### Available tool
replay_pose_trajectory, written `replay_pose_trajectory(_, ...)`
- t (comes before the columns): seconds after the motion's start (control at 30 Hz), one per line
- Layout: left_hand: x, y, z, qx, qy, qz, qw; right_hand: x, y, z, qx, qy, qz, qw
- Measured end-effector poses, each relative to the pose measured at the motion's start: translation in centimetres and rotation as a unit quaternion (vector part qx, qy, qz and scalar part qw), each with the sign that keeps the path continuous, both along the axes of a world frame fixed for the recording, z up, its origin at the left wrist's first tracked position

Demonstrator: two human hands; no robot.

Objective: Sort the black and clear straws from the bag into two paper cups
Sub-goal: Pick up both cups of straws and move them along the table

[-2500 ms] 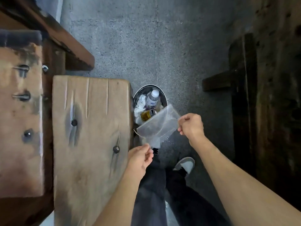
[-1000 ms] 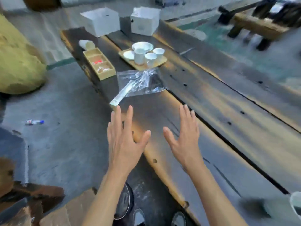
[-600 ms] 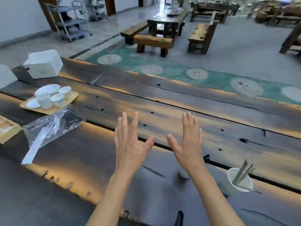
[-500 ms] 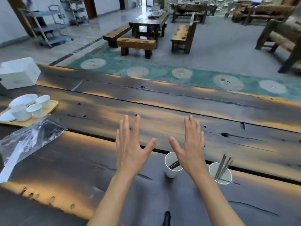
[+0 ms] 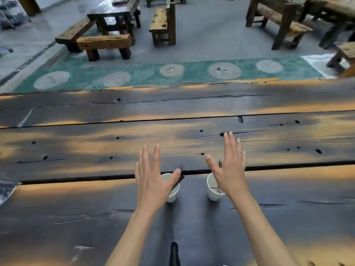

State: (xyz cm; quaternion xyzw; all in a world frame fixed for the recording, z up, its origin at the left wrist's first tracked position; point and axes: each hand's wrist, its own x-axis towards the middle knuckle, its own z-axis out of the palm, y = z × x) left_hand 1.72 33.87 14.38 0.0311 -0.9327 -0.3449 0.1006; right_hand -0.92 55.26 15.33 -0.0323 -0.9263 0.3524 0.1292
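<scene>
Dark plank table (image 5: 192, 116): we hold both hands flat w/ fingers spread, empty, left (image 5: 151, 181) over left cup (image 5: 172, 191), right (image 5: 229, 169) over right cup (image 5: 213, 191); straws upright.

A dark plank tabletop (image 5: 172, 116) with knots and long cracks catches warm orange light. Beyond it lie a grey floor (image 5: 211, 35) and a green strip (image 5: 192, 73) set with pale round stones. Rough wooden benches (image 5: 103, 43) and tables (image 5: 113, 14) stand farther back.
</scene>
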Motion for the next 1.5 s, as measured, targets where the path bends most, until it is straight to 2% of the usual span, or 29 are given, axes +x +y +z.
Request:
replay_pose_trajectory(0.07,0.4,-0.5,-1.1,0.026,-0.019,-0.001,0.999,0.7,0.7,-0.5,-0.077,-0.017,-0.027,0.997)
replay_pose_trajectory(0.1,0.9,-0.9,-1.8,0.047,-0.034,0.006,0.998,1.2,1.2,-0.7,-0.148,-0.027,-0.042,0.988)
replay_pose_trajectory(0.2,2.3,-1.7,-4.3,0.114,-0.099,0.037,0.988,2.6,3.6,-2.6,-0.367,-0.041,-0.109,0.923)
replay_pose_trajectory(0.27,3.1,-2.1,-6.0,0.172,-0.143,0.067,0.972,3.6,5.2,-5.5,-0.43,-0.064,-0.159,0.887)
replay_pose_trajectory(0.4,4.1,-2.5,-9.0,0.264,-0.205,0.092,0.938,5.9,6.1,-11.2,-0.432,-0.158,-0.194,0.866)
replay_pose_trajectory(0.5,4.0,-2.5,-10.7,0.272,-0.226,0.095,0.931,6.7,6.0,-12.8,-0.464,-0.202,-0.193,0.841)
replay_pose_trajectory(0.67,3.4,-1.7,-12.0,0.3,-0.23,0.095,0.921,5.8,5.0,-13.5,-0.403,-0.262,-0.119,0.869)
replay_pose_trajectory(0.83,3.0,-0.2,-12.1,0.338,-0.21,0.101,0.912,4.6,3.9,-13.6,-0.414,-0.249,-0.061,0.873)
replay_pose_trajectory(1.07,2.4,0.6,-12.4,0.36,-0.199,0.12,0.904,4.1,3.0,-14.2,-0.428,-0.23,-0.079,0.87)
replay_pose_trajectory(1.5,0.4,1.6,-13.1,0.35,-0.143,0.132,0.916,1.9,3.1,-14.7,-0.421,-0.213,-0.087,0.877)
